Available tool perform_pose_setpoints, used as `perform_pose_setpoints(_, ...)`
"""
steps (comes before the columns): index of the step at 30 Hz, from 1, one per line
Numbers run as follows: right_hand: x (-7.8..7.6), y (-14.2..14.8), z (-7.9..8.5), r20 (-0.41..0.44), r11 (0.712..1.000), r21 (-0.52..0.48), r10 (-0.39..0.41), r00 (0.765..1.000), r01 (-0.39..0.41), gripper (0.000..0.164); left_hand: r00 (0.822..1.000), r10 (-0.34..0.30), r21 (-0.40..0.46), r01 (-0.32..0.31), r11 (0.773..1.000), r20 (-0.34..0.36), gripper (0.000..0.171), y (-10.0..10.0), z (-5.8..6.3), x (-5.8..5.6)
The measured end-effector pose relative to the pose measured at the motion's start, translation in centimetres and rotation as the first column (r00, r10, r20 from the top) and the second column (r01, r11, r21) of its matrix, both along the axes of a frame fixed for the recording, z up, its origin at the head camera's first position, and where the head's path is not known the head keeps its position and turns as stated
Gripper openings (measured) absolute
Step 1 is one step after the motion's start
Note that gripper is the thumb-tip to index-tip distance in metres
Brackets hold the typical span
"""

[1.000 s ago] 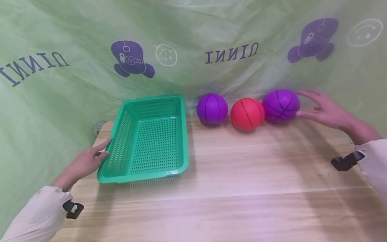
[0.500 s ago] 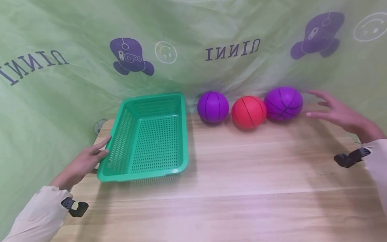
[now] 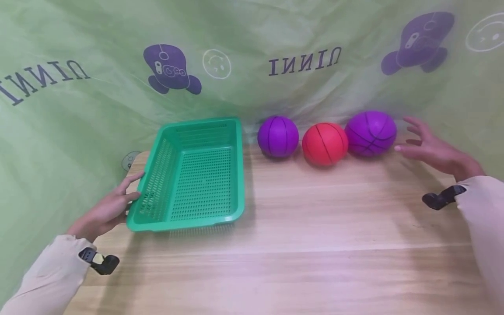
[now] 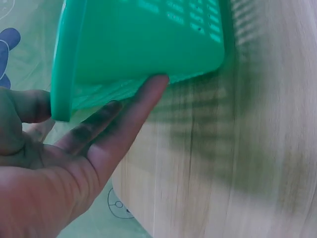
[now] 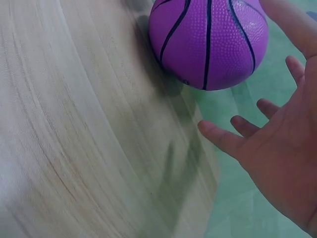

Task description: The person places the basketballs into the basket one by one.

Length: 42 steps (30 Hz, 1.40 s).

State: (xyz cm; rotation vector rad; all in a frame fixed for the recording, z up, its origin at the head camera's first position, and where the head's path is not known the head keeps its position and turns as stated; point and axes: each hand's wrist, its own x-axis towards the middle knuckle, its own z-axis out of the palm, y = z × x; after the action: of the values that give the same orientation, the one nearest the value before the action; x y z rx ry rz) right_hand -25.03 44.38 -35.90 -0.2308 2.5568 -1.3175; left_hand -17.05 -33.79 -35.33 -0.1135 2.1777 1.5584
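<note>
the wrist views' top edges cut off part of the green perforated plastic basket [image 4: 143, 49] and the rightmost purple black-lined ball [image 5: 220, 44].

Smooth green plastic basket [image 3: 202, 183], pebbled rubbery-looking rightmost purple ball [image 5: 218, 42], wood-grained tabletop [image 3: 315, 227], creased thin green sheeting [image 3: 244, 30]

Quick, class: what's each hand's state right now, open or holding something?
Left hand: open, touching the green basket.
Right hand: open, holding nothing.
</note>
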Motion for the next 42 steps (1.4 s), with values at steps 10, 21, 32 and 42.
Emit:
perform_pose_setpoints(10,-2.1,-0.1,-1.0,0.043,0.993,-0.120,-0.012,0.999,0.017,0.088,1.000,0.022,0.059,-0.022,0.998,0.009,0.066,0.0,0.2,-0.5)
perform_pose_setpoints(21,-4.1,-2.9,-1.5,-0.077,0.992,-0.084,-0.099,0.992,0.093,0.091,0.999,0.045,0.039,-0.046,0.998,0.019,0.066,1.0,0.9,-1.1)
perform_pose_setpoints(32,-5.8,-5.1,-2.6,-0.116,0.951,-0.202,-0.259,0.959,0.233,0.099,0.996,0.085,0.037,-0.085,0.996,0.014,0.066,1.0,0.9,-0.5)
perform_pose_setpoints(42,-5.7,-5.5,-3.5,-0.135,0.927,-0.203,-0.345,0.929,0.315,0.097,0.995,0.090,0.026,-0.091,0.996,0.030,0.066,0.7,0.8,-0.5)
